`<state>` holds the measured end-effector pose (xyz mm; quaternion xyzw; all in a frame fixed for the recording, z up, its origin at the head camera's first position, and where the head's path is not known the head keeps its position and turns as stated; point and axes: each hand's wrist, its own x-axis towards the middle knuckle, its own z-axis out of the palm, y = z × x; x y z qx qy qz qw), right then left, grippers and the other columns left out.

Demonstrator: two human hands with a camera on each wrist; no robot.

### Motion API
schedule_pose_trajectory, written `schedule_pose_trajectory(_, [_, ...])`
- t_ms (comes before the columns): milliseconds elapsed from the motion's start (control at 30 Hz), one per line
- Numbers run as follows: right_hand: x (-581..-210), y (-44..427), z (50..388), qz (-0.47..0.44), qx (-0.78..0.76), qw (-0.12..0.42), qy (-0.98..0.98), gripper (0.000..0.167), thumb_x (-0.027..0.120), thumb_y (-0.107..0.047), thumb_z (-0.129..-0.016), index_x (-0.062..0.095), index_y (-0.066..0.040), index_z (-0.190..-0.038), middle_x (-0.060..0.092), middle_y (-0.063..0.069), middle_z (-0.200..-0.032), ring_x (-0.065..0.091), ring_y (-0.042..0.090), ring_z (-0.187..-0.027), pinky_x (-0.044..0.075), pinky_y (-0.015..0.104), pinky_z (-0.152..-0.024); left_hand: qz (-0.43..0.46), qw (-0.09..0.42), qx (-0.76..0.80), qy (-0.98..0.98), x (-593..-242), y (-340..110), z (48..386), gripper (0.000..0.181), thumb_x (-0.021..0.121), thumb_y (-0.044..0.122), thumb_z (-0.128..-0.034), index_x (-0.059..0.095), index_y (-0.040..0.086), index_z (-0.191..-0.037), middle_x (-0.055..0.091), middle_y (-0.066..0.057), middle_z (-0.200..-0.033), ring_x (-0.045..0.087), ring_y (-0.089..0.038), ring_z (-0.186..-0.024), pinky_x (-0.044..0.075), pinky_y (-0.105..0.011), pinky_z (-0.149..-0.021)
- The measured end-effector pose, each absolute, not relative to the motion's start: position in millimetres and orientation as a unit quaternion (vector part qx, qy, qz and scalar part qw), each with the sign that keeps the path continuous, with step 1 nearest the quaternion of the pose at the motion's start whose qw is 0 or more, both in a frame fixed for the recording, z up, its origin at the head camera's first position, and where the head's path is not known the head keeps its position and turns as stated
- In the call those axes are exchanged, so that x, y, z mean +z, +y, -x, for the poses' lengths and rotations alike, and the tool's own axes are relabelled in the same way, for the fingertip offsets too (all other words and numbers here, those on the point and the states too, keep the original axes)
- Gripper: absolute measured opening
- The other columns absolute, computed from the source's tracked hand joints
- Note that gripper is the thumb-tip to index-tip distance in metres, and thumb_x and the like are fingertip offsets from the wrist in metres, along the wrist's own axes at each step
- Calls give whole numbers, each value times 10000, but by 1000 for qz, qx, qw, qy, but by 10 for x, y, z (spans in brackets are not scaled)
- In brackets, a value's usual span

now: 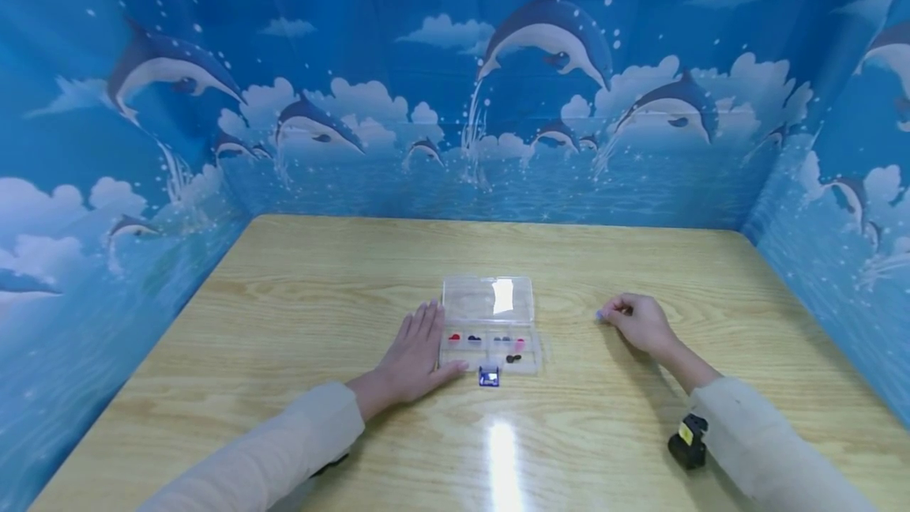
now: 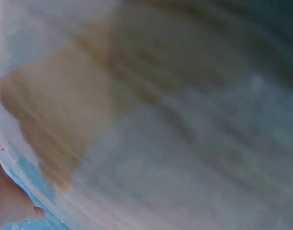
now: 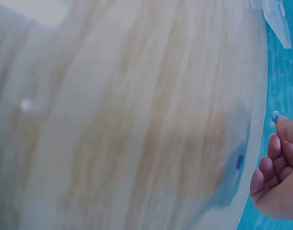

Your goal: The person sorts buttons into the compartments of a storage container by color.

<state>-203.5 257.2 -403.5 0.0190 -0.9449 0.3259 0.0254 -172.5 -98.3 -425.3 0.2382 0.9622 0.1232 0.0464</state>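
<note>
A clear plastic compartment box (image 1: 465, 360) lies with its lid (image 1: 469, 299) folded back. Flat against its left side rests my left hand (image 1: 415, 358), fingers straight and thumb along the front corner. In the left wrist view only part of the left hand (image 2: 12, 201) shows at the edge. Off to the right, my right hand (image 1: 642, 324) pinches a small blue round piece (image 3: 276, 116) between thumb and finger, just above the table. Inside the box are small red pieces (image 1: 454, 337), dark blue pieces (image 1: 474, 338), a pink piece (image 1: 520, 344) and black pieces (image 1: 513, 358).
A small dark-blue framed piece (image 1: 489, 376) sits at the box's front edge. The wood-grain table (image 1: 320, 275) is glossy and reflects light. A blue curtain with dolphins (image 1: 398, 172) stands round the table's back and sides.
</note>
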Motion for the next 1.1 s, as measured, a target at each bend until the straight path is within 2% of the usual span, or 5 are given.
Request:
schedule_pose_trajectory(567, [-3968, 2407, 1930, -12, 355, 36, -934, 127, 593, -89, -882, 660, 17, -858, 594, 73, -739, 434, 140, -650, 353, 225, -543, -239, 56, 119, 962, -4228, -984, 1725, 940, 347, 653, -893, 42, -18, -1476, 28, -209, -1549, 36, -349, -1439, 66, -477, -1173])
schedule_pose_trajectory(1100, [-3929, 2266, 1825, -31, 381, 29, -923, 122, 604, -86, -879, 665, 20, -884, 606, 79, -777, 446, 115, -676, 374, 199, -556, -245, 51, 111, 962, -4200, -988, 1711, 920, 368, 623, -903, 65, -32, -1473, 38, -222, -1547, 43, -365, -1435, 75, -486, -1173])
